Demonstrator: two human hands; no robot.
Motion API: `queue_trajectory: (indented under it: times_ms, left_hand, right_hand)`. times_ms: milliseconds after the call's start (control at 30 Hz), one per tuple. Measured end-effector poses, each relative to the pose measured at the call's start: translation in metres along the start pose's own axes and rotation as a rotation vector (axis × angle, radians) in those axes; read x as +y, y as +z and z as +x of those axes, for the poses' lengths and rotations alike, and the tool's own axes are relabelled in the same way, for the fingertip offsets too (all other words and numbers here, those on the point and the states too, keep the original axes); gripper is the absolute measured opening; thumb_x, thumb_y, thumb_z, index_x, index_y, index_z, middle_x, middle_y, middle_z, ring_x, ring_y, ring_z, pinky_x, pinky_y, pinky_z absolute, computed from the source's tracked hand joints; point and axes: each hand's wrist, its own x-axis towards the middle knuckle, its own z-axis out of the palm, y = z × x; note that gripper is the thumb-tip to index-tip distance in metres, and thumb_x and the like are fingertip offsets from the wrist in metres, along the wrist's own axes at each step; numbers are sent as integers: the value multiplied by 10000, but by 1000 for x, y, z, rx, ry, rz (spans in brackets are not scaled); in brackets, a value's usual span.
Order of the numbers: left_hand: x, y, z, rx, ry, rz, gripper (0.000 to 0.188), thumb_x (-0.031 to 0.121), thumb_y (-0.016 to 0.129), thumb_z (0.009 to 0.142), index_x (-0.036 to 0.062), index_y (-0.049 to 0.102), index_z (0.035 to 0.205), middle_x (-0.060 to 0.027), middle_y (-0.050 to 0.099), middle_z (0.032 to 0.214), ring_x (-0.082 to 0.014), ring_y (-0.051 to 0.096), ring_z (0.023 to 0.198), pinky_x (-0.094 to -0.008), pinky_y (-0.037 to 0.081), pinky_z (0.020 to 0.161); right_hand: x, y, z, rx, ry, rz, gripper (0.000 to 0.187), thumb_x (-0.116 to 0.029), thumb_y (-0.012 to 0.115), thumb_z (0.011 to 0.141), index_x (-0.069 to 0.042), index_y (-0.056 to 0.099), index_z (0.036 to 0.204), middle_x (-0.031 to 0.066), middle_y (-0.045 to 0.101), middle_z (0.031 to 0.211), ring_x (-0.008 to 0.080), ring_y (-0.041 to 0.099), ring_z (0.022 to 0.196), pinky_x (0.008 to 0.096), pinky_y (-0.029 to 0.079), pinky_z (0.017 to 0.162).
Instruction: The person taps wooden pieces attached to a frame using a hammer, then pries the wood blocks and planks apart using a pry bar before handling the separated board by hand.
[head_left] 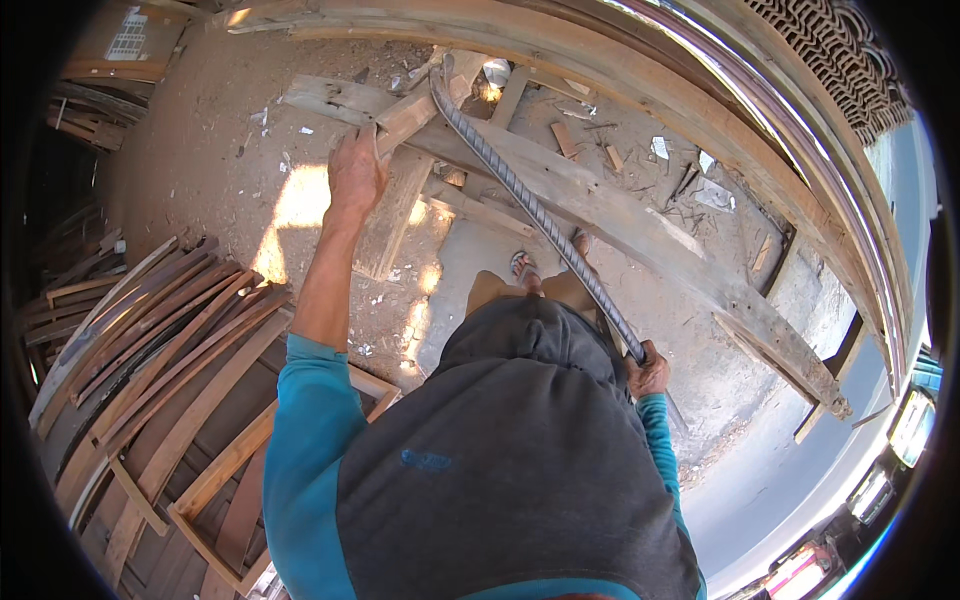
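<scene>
From here I'd call it mid-pry: left hand (pixel 357 172) clutching a wood block (pixel 408 118) across the long plank (pixel 620 215), right hand (pixel 648 370) gripping the ribbed bar (pixel 539 215), hooked tip by the block, loosening probably unfinished.

A ribbed metal bar (pixel 543 217) slants, its end at a wooden block (pixel 408 118).

Sunlit patches (pixel 303 198) burn pale on the floor (pixel 210 150) toward its left edge, where deep shadow gathers; glare (pixel 912 428) flares beyond its near-right corner; long beams (pixel 640 75) bow
</scene>
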Motion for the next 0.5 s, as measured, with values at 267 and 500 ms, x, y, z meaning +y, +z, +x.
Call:
queue_trajectory:
  times_ms: [267, 500]
  left_hand:
    - [117, 17, -6, 92, 413, -145, 560, 69, 799, 752, 28, 571, 1263, -189, 617, 1118, -394, 600, 1057, -510, 475, 889]
    - [217, -12, 35, 187, 418, -226, 472, 161, 774, 827, 19, 608, 1246, -210, 643, 1091, -415, 627, 1029, -491, 509, 876]
  right_hand:
    - [118, 39, -111, -125, 326, 37, 330, -338, 706, 859, -47, 696, 1013, 262, 700, 892, 452, 677, 924, 503, 525, 768]
    - [177, 96, -188, -133, 375, 246, 264, -183, 635, 816, -52, 700, 1035, 268, 691, 936, 463, 659, 956, 492, 522, 812]
